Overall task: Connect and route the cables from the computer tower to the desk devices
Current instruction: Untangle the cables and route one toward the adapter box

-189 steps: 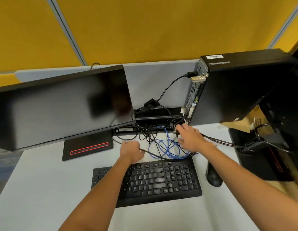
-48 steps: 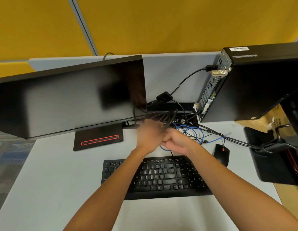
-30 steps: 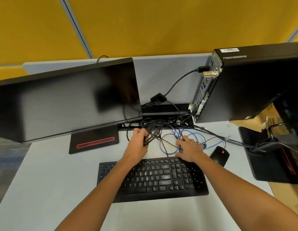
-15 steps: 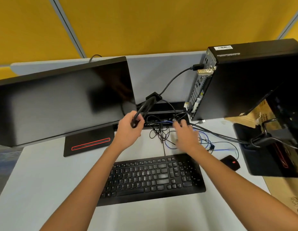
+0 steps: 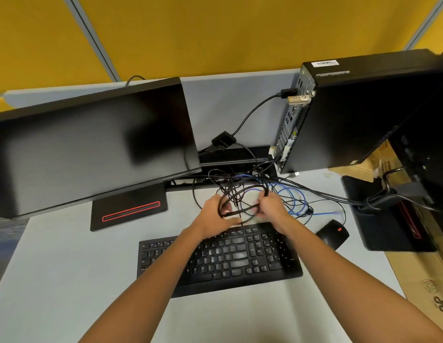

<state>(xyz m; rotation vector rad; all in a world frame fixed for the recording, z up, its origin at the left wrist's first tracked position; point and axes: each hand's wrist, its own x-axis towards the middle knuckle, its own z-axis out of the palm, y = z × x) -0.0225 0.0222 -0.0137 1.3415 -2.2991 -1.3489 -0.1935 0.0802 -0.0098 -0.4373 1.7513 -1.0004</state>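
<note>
**Both hands on a black cable loop behind the keyboard**

Pale bench (image 5: 54, 280) under everything. Toward the far left edge, a dark monitor (image 5: 91, 147) on a black stand with a red stripe. At the far right corner, an upright black computer tower (image 5: 359, 115), rear ports turned toward the bench's middle, a black lead plugged in near its top. Near the front edge, centred, a black keyboard (image 5: 223, 261). Between keyboard and far edge, a tangle of black cables (image 5: 230, 184) and a blue cable (image 5: 292, 201) coiled just right of the hands. Right of the keyboard, a black mouse (image 5: 332, 233) with a red wheel. Above the keyboard's far edge, left hand (image 5: 213, 216) curled round a loop of black cable (image 5: 242, 209); right hand (image 5: 275, 206) gripping the same loop's right side, fingers curled.
</note>
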